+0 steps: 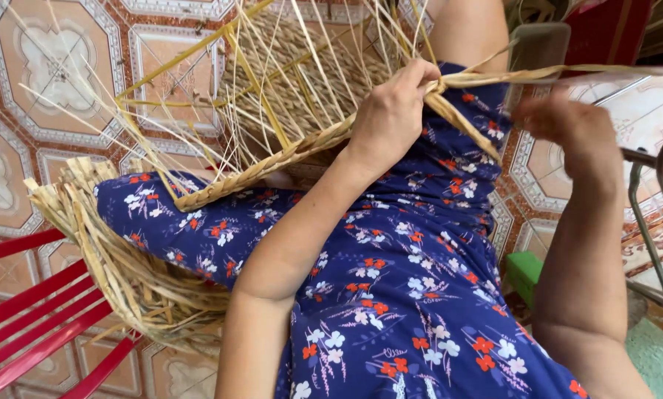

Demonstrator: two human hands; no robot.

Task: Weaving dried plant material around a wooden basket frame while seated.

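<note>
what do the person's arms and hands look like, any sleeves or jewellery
Both forearms are bare, with no sleeves, gloves, watch or bracelets in view. No rings show on the left hand; the right hand is motion-blurred, so rings there cannot be told. The only clothing visible is the navy floral garment over the lap.

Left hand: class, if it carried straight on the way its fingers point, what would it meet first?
The left hand already grips the braided rim; beyond that, probably the loose straw strands, though depth is unclear.
</note>
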